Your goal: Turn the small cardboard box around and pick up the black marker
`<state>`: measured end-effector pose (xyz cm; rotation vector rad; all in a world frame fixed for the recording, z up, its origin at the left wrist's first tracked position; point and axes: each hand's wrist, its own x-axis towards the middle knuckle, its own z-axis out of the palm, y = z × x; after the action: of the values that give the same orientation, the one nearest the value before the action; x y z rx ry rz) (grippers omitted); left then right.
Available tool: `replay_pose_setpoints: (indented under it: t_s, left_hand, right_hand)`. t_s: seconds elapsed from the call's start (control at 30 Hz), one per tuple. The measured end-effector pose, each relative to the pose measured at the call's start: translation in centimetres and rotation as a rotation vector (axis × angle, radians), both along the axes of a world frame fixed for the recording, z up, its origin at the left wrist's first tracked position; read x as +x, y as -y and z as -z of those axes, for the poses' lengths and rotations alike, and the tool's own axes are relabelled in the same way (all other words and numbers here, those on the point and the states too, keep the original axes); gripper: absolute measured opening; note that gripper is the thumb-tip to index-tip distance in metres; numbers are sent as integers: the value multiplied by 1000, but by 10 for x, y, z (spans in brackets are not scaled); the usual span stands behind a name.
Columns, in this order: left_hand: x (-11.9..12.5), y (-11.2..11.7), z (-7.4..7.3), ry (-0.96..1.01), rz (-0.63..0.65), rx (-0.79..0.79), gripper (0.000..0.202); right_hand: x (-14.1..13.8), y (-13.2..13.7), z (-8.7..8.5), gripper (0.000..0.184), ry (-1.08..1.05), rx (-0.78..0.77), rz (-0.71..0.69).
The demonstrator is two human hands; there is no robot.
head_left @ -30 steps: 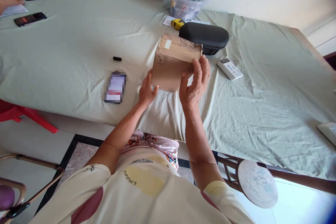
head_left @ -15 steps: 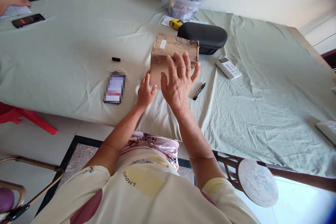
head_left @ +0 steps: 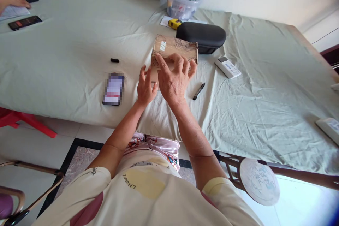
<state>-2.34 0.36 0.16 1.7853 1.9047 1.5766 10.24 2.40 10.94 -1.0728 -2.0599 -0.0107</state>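
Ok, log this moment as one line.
left hand: touching cardboard box edge | right hand: spread flat on box | box: on sheet | black marker: on sheet beside right hand

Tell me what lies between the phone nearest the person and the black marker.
In the head view, the person's left hand and right hand lie between the phone and the marker, both touching the cardboard box.

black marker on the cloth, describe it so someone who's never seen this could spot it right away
On the big pale green sheet, find the cardboard box beneath the person's right hand. Just right of that hand lies the marker, slanted on the sheet. It is slim and black, unlike the broad white remote beyond it.
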Motion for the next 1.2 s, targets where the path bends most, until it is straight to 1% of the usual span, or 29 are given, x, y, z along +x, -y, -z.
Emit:
replay_pose_setpoints:
  t_s: [0.13,0.3,0.4,0.57,0.63,0.7,0.77,0.83,0.93,1.03,1.13,1.2]
  left_hand:
    - [-3,-1,-16,-72,112,6,71]
    - [-8,4,-43,-110,137,-27,76]
    - [-7,4,-50,-83,146,-11,77]
    - [-5,-2,-46,51,195,103,76]
    - [-6,-4,-46,83,197,139,77]
    - [-7,-3,-51,82,145,125,77]
    - [-7,-1,-57,68,78,75,76]
    - [-7,1,-62,59,41,31,76]
    - [-7,0,-61,79,78,55,76]
    - [-9,-6,-50,87,131,150,73]
    - [-10,-12,-39,20,113,191,74]
    - [-11,-14,-37,-22,94,196,75]
  right_hand:
    - [-2,-2,4,46,62,71,73]
    - [-2,2,0,51,180,43,149]
    - [-2,4,-2,53,189,33,157]
    - [0,7,-2,53,151,51,111]
    - [3,7,-2,54,161,41,101]
    - [8,5,-2,54,176,38,81]
    - [16,0,1,55,179,43,43]
    - [26,-7,5,56,158,48,6]
    - [43,-18,15,59,71,53,-6]
    - [58,-21,29,63,-37,76,22]
    - [63,-15,49,69,-96,40,57]
    - [61,-10,67,72,-125,-22,64]
